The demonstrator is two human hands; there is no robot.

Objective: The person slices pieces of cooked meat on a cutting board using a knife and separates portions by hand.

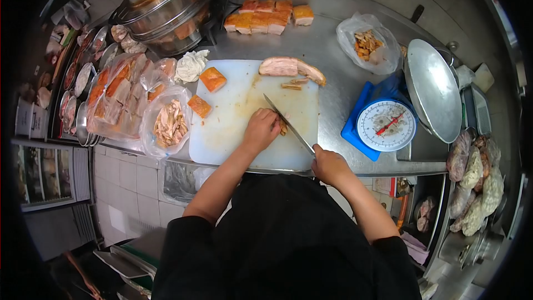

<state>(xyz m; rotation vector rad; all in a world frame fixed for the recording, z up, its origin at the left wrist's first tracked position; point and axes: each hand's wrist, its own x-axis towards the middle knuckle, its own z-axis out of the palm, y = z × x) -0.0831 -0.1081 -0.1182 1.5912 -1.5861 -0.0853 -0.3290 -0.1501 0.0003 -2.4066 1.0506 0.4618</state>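
Observation:
My right hand (328, 165) is wrapped round the handle of a long knife (292, 129), whose blade points up and left over the white cutting board (227, 139). Beside the blade, my left hand (263, 128) has its fingers curled at a small brown piece of meat (283, 128); the fingertips are partly hidden. A long slab of roast meat (280, 66) lies at the board's top edge, with thin strips (292, 85) below it. Two browned chunks, one upper (212, 79) and one lower (199, 106), rest along the left side.
Bags of meat (119, 97) and a bag of cut pieces (170, 124) are at the left. Roast blocks (261, 18) sit at the back. To the right are another bag (367, 44), a blue scale (386, 125) and its metal pan (433, 90).

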